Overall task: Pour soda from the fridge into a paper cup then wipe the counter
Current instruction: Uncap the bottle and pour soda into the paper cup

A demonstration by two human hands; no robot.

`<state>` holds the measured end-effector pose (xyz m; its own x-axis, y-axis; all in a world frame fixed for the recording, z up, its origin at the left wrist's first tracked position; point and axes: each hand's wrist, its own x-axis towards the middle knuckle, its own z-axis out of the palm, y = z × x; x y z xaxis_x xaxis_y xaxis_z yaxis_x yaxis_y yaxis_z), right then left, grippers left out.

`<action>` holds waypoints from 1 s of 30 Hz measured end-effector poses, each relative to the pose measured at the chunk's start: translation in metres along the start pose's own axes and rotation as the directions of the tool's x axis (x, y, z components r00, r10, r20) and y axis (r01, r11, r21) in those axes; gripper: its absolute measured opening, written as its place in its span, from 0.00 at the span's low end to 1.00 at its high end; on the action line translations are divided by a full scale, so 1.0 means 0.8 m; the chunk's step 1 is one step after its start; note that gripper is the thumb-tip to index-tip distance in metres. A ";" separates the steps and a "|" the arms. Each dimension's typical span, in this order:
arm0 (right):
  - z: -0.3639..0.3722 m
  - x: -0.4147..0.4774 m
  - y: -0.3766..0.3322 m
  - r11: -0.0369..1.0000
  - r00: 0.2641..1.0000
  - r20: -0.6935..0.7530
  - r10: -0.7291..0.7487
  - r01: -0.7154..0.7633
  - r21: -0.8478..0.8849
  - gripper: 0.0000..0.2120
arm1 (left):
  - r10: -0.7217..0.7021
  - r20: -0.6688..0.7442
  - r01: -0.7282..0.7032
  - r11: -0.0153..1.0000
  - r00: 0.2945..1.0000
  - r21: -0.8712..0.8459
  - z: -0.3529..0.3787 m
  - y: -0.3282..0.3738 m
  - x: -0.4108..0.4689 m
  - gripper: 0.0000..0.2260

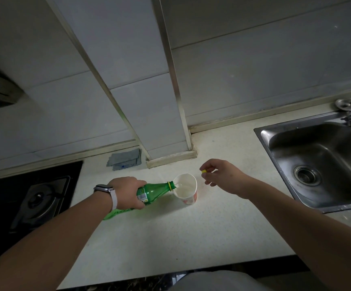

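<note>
My left hand [128, 191] grips a green soda bottle [155, 191] tipped almost flat, its open neck over the rim of a white and red paper cup [186, 189]. The cup stands upright on the pale counter [180, 232], with clear liquid inside. Just right of the cup, my right hand [220, 175] hovers above the counter and pinches the yellow bottle cap [204, 171] between thumb and fingers. A watch with a white strap sits on my left wrist.
A folded grey cloth [125, 159] lies at the back of the counter by the wall column. A steel sink [321, 162] is sunk in on the right, a black gas stove [35, 198] on the left.
</note>
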<state>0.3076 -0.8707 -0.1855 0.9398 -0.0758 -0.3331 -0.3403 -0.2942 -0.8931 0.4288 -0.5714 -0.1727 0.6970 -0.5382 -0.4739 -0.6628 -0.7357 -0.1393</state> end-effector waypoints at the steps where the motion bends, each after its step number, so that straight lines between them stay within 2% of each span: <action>1: 0.001 0.000 0.000 1.000 1.000 0.003 0.002 -0.002 -0.001 0.07 | -0.003 -0.002 0.003 1.000 1.000 0.004 0.000 -0.001 -0.001 0.24; 7: 0.007 0.002 -0.001 1.000 1.000 0.016 0.011 -0.011 -0.008 0.08 | -0.026 -0.040 0.028 0.998 0.999 0.049 -0.002 -0.004 -0.008 0.24; 21: 0.024 0.006 0.001 1.000 1.000 0.016 0.015 -0.015 0.006 0.07 | -0.041 -0.060 0.041 0.999 0.997 0.000 -0.014 0.001 -0.013 0.22; 30: 0.032 0.001 -0.003 0.999 0.999 -0.012 0.031 -0.031 0.020 0.07 | -0.036 -0.100 0.021 0.987 0.994 -0.157 -0.011 0.004 -0.012 0.24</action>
<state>0.3084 -0.8459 -0.1917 0.9292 -0.0961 -0.3569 -0.3694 -0.2722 -0.8885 0.4225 -0.5720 -0.1606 0.7445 -0.5493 -0.3795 -0.5974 -0.8019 -0.0112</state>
